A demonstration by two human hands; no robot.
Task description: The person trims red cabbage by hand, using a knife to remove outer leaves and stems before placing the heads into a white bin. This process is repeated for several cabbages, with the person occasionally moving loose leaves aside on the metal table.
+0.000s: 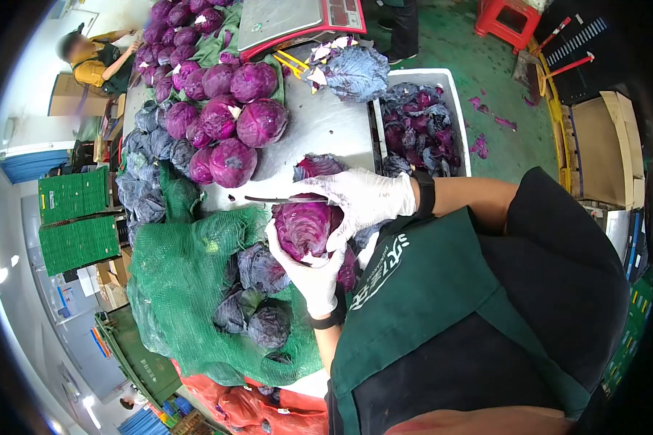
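My left hand, in a white glove, is wrapped round the lower side of a purple cabbage. In my gloved right hand is a thin dark knife, its blade along the cabbage's upper edge. The right hand's lower fingers rest against the same cabbage. Just above the blade lies a loose dark purple leaf piece. Dark cabbages lie beside the left hand on green netting. Peeled, glossy purple cabbages are piled on the metal table.
A red-framed scale stands at the table's top end, near a leafy cabbage and yellow-handled tool. Right of it is a white bin of leaves. Red net sacks lie at the bottom. Another person is at upper left.
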